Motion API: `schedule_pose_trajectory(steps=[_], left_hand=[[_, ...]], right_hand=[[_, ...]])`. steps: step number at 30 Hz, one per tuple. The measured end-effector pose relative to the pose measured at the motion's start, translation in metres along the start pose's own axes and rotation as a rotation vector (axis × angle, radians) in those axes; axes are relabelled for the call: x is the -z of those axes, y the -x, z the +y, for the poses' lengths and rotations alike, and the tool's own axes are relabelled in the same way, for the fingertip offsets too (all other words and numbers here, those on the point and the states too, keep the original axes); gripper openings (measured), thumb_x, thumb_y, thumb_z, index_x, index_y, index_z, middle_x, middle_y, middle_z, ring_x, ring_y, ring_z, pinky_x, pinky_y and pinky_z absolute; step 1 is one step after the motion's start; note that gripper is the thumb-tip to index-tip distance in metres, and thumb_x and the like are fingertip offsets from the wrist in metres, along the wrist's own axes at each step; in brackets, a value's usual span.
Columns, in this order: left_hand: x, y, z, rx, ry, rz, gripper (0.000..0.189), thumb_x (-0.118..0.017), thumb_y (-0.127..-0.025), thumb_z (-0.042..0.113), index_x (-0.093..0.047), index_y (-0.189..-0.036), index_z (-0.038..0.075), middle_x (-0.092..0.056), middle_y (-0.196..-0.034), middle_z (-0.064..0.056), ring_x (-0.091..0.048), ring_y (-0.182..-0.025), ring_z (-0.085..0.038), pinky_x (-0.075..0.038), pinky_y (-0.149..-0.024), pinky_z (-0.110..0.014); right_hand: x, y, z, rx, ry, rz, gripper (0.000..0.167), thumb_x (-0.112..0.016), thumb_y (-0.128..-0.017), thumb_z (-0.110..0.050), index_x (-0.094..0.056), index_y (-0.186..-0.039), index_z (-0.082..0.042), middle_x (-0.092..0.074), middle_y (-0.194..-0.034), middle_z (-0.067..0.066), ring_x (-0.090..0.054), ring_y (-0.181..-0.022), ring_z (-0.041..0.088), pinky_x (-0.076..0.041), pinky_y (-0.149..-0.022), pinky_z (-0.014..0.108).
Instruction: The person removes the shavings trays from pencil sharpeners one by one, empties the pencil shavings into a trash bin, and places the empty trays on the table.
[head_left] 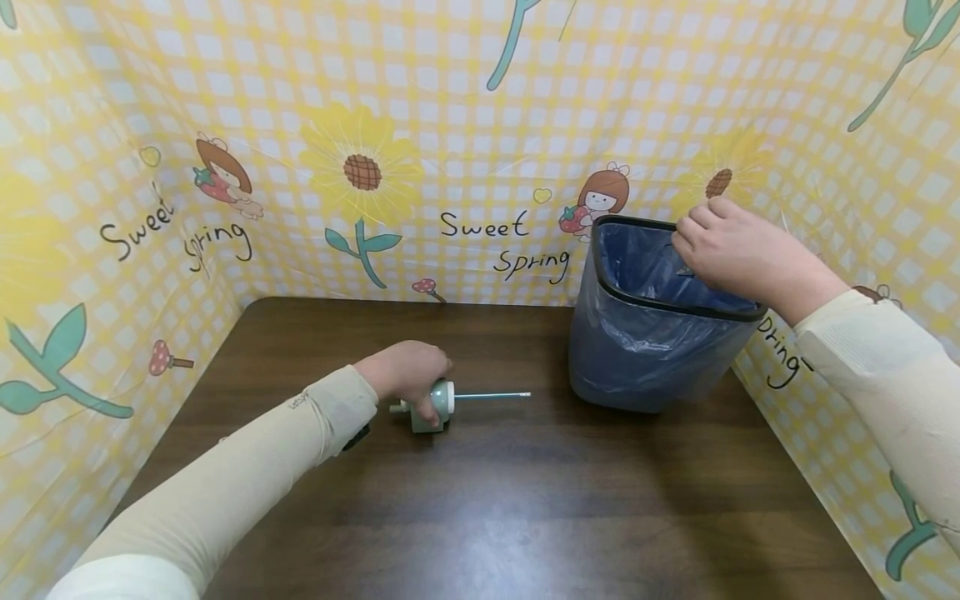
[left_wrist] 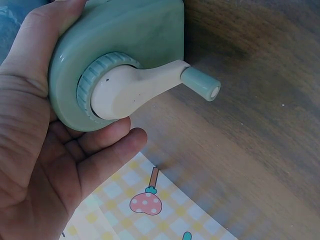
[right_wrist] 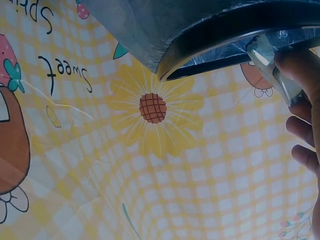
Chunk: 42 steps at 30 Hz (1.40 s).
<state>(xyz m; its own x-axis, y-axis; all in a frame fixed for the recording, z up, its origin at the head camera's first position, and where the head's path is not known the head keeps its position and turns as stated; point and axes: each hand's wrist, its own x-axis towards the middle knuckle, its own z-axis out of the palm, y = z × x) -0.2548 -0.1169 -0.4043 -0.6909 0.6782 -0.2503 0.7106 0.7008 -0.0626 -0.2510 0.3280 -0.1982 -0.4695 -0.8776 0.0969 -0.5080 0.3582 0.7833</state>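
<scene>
My left hand (head_left: 408,373) grips a green pencil sharpener (head_left: 442,398) that rests on the table. A blue pencil (head_left: 491,395) sticks out of its front, pointing right. The left wrist view shows the sharpener's cream crank arm (left_wrist: 135,92) with its green knob (left_wrist: 200,83), thumb and fingers wrapped about the body. Over the open mouth of the trash bin (head_left: 637,358) is my right hand (head_left: 723,250). Its thumb and fingers pinch a small clear plastic container (right_wrist: 272,67), tilted, seen in the right wrist view; what it contains cannot be made out.
A clear bag (head_left: 645,333) lines the bin, which has a black rim (head_left: 630,296) and stands at the table's back right. Patterned yellow-checked cloth (head_left: 465,150) hangs behind and at both sides of the dark wooden table (head_left: 487,517).
</scene>
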Motion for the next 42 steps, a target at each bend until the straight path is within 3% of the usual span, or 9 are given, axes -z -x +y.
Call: schedule_pose_trajectory(steps=[15,20,27,32,42], left_hand=[[-0.0013,-0.0015,-0.0009,0.003,0.004,-0.007,0.074,-0.087,-0.068,0.064,-0.069,-0.115,0.009,-0.066,-0.093,0.004,-0.058,-0.078,-0.012,-0.056,-0.084,-0.035],[-0.0014,-0.0010,-0.0008,0.010,0.022,-0.017,0.082,-0.087,-0.069,0.063,-0.068,-0.124,0.006,-0.069,-0.099,0.001,-0.058,-0.080,-0.013,-0.056,-0.088,-0.036],[-0.0018,-0.0013,-0.0010,0.009,0.006,-0.013,0.079,-0.086,-0.068,0.063,-0.068,-0.121,0.007,-0.069,-0.098,0.002,-0.059,-0.080,-0.013,-0.056,-0.087,-0.036],[-0.0016,-0.0014,-0.0014,0.018,0.012,-0.026,0.085,-0.085,-0.070,0.064,-0.066,-0.128,0.006,-0.070,-0.105,0.000,-0.060,-0.084,-0.013,-0.056,-0.090,-0.036],[-0.0011,-0.0001,-0.0009,0.011,-0.006,-0.014,0.088,-0.085,-0.069,0.064,-0.066,-0.130,0.004,-0.071,-0.105,-0.001,-0.060,-0.085,-0.013,-0.056,-0.092,-0.036]], right_hand=[[0.0049,-0.0019,-0.0016,0.048,0.051,-0.092,0.028,-0.076,-0.089,-0.005,-0.065,-0.111,0.007,-0.064,-0.108,0.024,-0.058,-0.100,0.040,-0.046,-0.092,0.051],[0.0046,-0.0035,-0.0013,0.069,0.081,-0.091,0.027,-0.076,-0.089,-0.002,-0.064,-0.111,0.008,-0.064,-0.107,0.024,-0.058,-0.100,0.040,-0.045,-0.093,0.050],[0.0062,-0.0053,-0.0028,0.087,0.111,-0.088,0.024,-0.075,-0.089,0.001,-0.062,-0.108,0.008,-0.061,-0.101,0.022,-0.055,-0.093,0.038,-0.044,-0.087,0.048],[0.0069,-0.0057,-0.0030,0.117,0.144,-0.084,0.022,-0.075,-0.088,0.004,-0.061,-0.104,0.007,-0.056,-0.094,0.021,-0.051,-0.086,0.037,-0.041,-0.081,0.046],[0.0078,-0.0064,-0.0023,0.149,0.186,-0.113,0.019,-0.073,-0.089,0.004,-0.061,-0.104,0.006,-0.054,-0.091,0.020,-0.049,-0.083,0.036,-0.040,-0.080,0.045]])
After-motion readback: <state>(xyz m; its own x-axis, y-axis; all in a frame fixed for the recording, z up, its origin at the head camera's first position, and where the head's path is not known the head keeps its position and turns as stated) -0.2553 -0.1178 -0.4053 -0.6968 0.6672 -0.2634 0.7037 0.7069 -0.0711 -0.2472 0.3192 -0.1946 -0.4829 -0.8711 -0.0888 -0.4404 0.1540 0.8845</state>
